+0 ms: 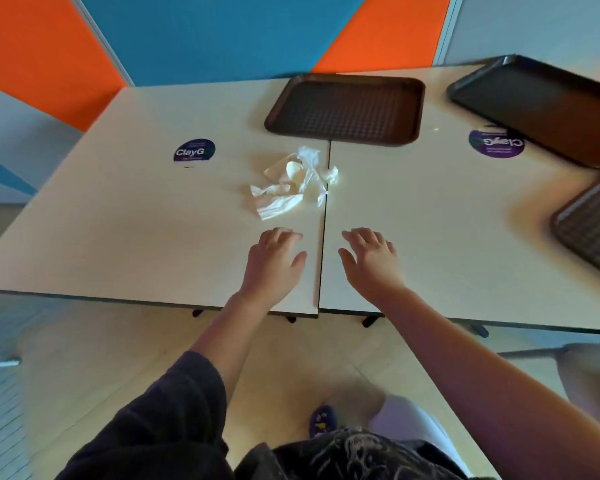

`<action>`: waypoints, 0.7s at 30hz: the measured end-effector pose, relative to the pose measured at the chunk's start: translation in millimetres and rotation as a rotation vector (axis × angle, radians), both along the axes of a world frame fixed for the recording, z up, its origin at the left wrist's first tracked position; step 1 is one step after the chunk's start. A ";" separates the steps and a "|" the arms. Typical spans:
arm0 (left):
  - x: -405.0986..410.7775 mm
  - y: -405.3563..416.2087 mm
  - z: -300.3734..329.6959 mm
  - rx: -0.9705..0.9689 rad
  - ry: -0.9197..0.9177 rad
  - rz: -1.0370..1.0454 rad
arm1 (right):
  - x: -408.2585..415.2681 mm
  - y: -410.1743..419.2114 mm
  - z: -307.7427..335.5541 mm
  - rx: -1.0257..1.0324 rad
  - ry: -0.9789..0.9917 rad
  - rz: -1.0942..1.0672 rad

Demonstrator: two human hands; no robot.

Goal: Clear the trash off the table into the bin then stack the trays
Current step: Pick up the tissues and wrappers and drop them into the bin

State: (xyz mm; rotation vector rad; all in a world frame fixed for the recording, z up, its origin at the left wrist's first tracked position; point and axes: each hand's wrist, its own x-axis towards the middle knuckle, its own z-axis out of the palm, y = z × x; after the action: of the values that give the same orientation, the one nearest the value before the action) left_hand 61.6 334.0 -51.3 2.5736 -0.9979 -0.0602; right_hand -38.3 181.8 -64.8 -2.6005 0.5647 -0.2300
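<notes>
A heap of crumpled white napkins and wrappers (293, 181) lies near the seam between two pale tables (125, 220). My left hand (274, 261) and my right hand (371, 259) hover side by side just short of the heap, fingers relaxed and spread, holding nothing. A brown tray (347, 109) lies flat beyond the trash at the far edge. A dark tray (548, 105) sits at the far right, and the corner of a third brown tray (593, 230) shows at the right edge. No bin is in view.
Round purple stickers (194, 152) mark each tabletop, the second sticker (496, 143) partly under the dark tray. Orange and blue wall panels (205, 36) stand behind the tables. A chair edge (589, 368) shows at the lower right.
</notes>
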 end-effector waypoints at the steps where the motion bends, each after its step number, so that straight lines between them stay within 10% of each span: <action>1: 8.1 -1.2 -0.8 -0.001 0.005 -0.001 | 8.6 -0.6 -0.2 0.005 0.011 0.001; 21: 121.3 -96.0 -47.5 0.178 0.237 0.109 | 178.3 -86.6 -41.8 0.055 0.204 0.366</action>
State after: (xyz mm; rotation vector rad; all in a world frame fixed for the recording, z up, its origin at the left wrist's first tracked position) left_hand 183.0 237.9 -98.8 2.6951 -0.7955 -0.4325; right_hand 140.0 95.3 -106.6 -2.6301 0.1494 0.1689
